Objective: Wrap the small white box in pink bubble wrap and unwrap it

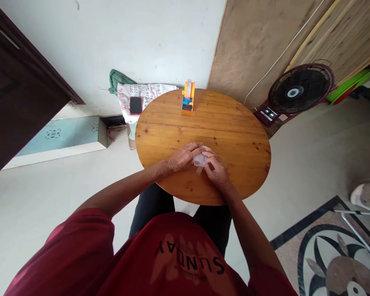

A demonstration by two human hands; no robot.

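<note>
At the front half of the round table, a small whitish, see-through plastic bundle (200, 159) lies between both hands. A short strip of clear tape (199, 169) sticks out from its near side. My left hand (186, 156) reaches over the bundle from the left and grips it, fingers bent across its far side. From the right, my right hand (216, 167) pinches the bundle's edge with thumb and fingers. What is inside the bundle cannot be made out. An orange and blue tape dispenser (188, 98) stands at the table's far edge.
The oval wooden table (240, 135) is in front of me, near the wall. Beyond its left edge, a dark phone (136, 105) lies on a printed white sack (154, 91) beside a green bag (119, 80). A dark red fan (299, 91) stands to the right.
</note>
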